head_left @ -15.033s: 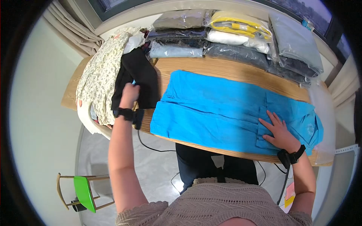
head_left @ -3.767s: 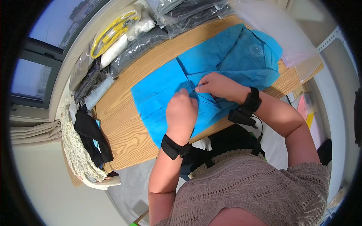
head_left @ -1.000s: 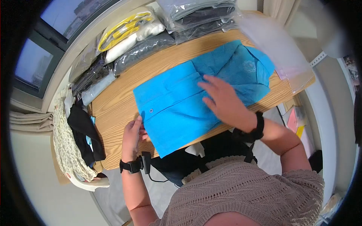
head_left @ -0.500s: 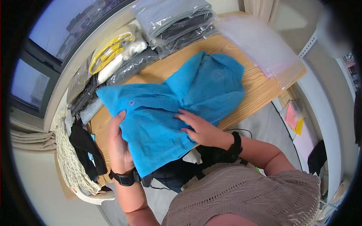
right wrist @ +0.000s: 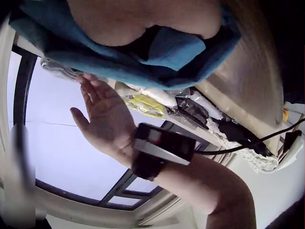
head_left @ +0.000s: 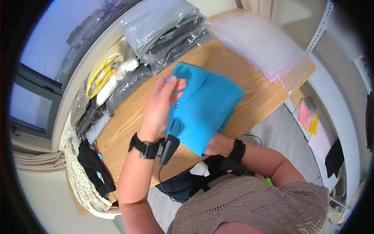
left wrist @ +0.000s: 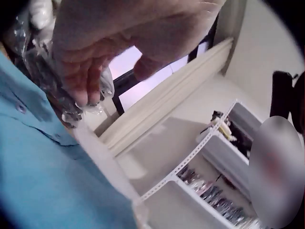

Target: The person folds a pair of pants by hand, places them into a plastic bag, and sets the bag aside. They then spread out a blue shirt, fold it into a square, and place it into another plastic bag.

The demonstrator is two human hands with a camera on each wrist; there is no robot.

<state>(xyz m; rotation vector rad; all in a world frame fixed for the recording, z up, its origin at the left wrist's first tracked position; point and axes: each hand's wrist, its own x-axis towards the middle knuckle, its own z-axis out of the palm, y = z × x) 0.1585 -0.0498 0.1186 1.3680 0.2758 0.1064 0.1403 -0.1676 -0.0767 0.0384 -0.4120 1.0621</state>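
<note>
The blue garment (head_left: 208, 105), folded into a smaller bundle with small round buttons or snaps showing, is lifted at a tilt above the wooden table. At its lower edge, the right hand (head_left: 220, 145) grips the cloth, its fingers hidden behind it. The right wrist view has this hand (right wrist: 147, 19) at the top, with blue cloth (right wrist: 176, 50) bunched against it. Beside the garment's upper left edge is the left hand (head_left: 157, 105), fingers loosely spread and holding nothing. The left wrist view shows its bent fingers (left wrist: 86, 81) apart from the cloth.
Plastic-bagged clothes (head_left: 163, 29) are stacked along the window side of the table (head_left: 136, 134). Clear plastic bags (head_left: 261, 43) lie at the far right end. Black cloth (head_left: 93, 163) and a floral garment (head_left: 78, 175) are at the left end.
The garment, earlier spread on the table, has been folded smaller, lifted and turned. The left hand has let go and risen beside its upper edge; the right hand has moved from its top to beneath its lower edge.
</note>
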